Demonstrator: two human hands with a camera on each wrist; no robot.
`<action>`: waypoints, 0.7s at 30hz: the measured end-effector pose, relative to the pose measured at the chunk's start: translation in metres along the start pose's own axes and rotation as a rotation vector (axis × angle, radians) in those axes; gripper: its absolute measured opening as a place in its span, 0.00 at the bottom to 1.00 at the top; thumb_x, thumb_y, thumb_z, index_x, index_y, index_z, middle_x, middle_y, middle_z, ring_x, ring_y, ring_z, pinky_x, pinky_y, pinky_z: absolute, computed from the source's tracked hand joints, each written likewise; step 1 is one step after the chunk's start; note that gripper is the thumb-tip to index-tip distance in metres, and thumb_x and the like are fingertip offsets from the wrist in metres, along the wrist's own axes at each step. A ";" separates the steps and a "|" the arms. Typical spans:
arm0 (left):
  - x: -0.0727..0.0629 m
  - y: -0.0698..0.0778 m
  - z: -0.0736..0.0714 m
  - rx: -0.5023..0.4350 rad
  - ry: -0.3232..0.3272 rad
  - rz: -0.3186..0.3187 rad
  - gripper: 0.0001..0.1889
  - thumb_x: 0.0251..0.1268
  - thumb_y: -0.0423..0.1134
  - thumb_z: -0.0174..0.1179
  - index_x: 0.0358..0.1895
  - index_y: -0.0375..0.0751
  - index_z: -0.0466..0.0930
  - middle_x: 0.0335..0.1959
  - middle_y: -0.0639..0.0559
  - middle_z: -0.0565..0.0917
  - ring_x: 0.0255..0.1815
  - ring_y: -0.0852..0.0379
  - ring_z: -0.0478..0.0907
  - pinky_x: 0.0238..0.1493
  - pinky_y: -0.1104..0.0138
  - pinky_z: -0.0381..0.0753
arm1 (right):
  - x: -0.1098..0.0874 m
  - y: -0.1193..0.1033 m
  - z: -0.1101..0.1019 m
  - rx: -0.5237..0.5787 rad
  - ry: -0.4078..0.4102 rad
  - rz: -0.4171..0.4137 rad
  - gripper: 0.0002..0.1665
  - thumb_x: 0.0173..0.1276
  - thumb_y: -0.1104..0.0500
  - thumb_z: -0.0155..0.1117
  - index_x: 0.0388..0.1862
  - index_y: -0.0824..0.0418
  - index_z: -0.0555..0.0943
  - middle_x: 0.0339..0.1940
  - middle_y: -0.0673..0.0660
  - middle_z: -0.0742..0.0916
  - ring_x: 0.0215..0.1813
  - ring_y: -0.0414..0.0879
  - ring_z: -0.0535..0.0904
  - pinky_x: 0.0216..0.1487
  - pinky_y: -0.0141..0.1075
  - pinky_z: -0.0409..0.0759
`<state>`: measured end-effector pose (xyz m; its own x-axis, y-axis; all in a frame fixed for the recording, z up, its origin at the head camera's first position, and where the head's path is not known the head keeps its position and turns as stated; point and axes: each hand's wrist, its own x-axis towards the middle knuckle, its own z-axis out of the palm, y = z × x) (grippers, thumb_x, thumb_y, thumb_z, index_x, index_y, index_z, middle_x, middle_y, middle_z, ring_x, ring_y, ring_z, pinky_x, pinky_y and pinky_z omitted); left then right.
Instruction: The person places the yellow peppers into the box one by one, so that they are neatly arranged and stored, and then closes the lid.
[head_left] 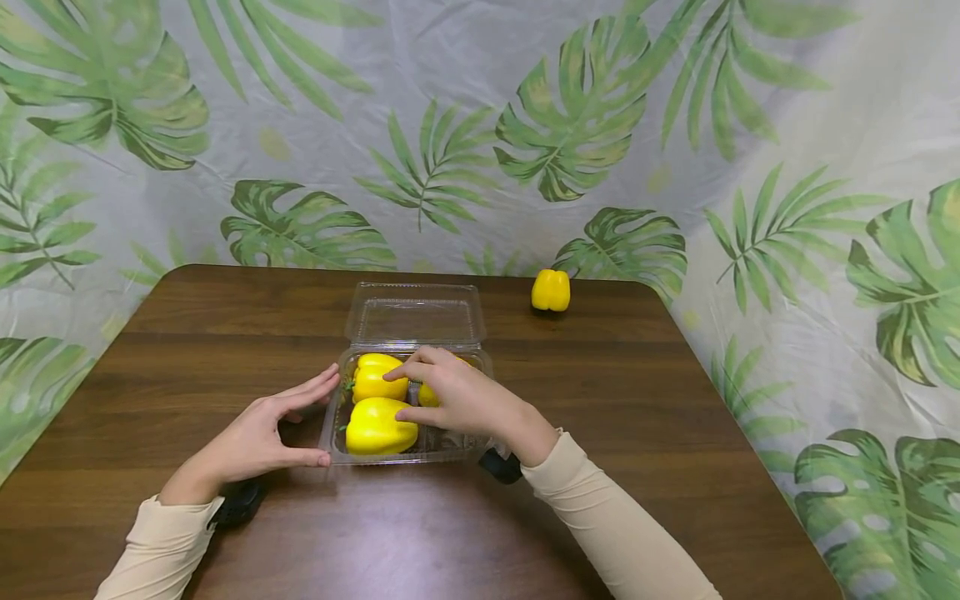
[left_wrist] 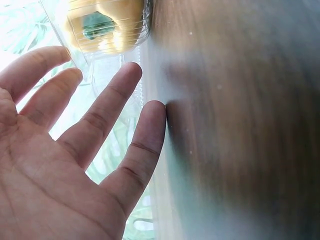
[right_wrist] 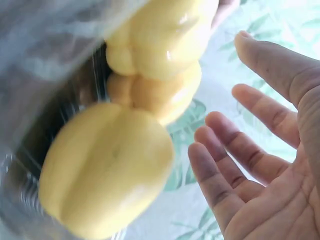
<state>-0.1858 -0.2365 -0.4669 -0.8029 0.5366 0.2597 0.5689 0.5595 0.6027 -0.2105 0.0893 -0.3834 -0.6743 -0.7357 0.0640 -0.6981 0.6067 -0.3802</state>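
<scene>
A clear plastic clamshell container (head_left: 442, 457) sits on the table with its lid flipped back. In its left half lie two yellow bell peppers, one at the front (head_left: 378, 429) and one behind it (head_left: 375, 375). A third yellow bell pepper (right_wrist: 107, 175) is in the right half, mostly hidden by my right hand in the head view. My right hand (head_left: 468, 400) is over the container with fingers spread, and the right wrist view shows nothing in it. Fingers extended, my left hand (head_left: 258, 437) is at the container's left side, thumb near its front corner.
Another yellow bell pepper (head_left: 551, 291) stands near the far edge of the brown wooden table (head_left: 600, 400), right of the lid (head_left: 416, 317). Behind the table hangs a leaf-patterned curtain (head_left: 435, 167).
</scene>
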 end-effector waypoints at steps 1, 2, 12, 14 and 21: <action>0.000 0.000 0.000 0.001 0.002 0.002 0.54 0.52 0.53 0.85 0.84 0.47 0.66 0.86 0.46 0.66 0.67 0.54 0.84 0.56 0.62 0.87 | -0.001 0.002 -0.001 0.011 0.008 0.010 0.31 0.74 0.46 0.75 0.72 0.55 0.82 0.62 0.57 0.84 0.61 0.51 0.81 0.65 0.44 0.81; 0.000 0.000 0.000 0.001 0.003 0.003 0.55 0.52 0.53 0.85 0.84 0.47 0.66 0.86 0.46 0.66 0.67 0.56 0.83 0.56 0.62 0.87 | -0.002 0.004 -0.003 0.026 0.014 0.020 0.31 0.74 0.47 0.75 0.72 0.55 0.82 0.63 0.58 0.84 0.62 0.52 0.80 0.66 0.45 0.81; 0.000 0.000 0.000 -0.005 0.001 -0.001 0.55 0.52 0.53 0.85 0.84 0.47 0.66 0.86 0.46 0.66 0.68 0.60 0.83 0.56 0.62 0.87 | -0.016 0.035 -0.027 0.028 0.065 0.122 0.30 0.75 0.49 0.74 0.73 0.51 0.81 0.66 0.56 0.83 0.67 0.53 0.78 0.68 0.49 0.80; 0.000 0.000 -0.001 -0.004 0.001 -0.006 0.55 0.52 0.54 0.85 0.84 0.48 0.66 0.86 0.47 0.66 0.68 0.59 0.83 0.57 0.63 0.87 | -0.018 0.044 -0.033 0.000 0.082 0.141 0.30 0.76 0.49 0.73 0.74 0.51 0.81 0.66 0.56 0.82 0.64 0.53 0.78 0.64 0.49 0.81; 0.000 0.000 0.000 -0.008 0.002 0.005 0.55 0.53 0.53 0.84 0.84 0.47 0.66 0.86 0.46 0.66 0.67 0.66 0.82 0.56 0.63 0.86 | -0.031 0.084 -0.052 0.017 0.134 0.248 0.33 0.77 0.48 0.72 0.77 0.53 0.77 0.71 0.60 0.80 0.69 0.59 0.78 0.70 0.55 0.79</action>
<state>-0.1857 -0.2366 -0.4672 -0.8004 0.5383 0.2638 0.5713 0.5517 0.6077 -0.2606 0.1793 -0.3689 -0.8506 -0.5184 0.0880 -0.5044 0.7571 -0.4153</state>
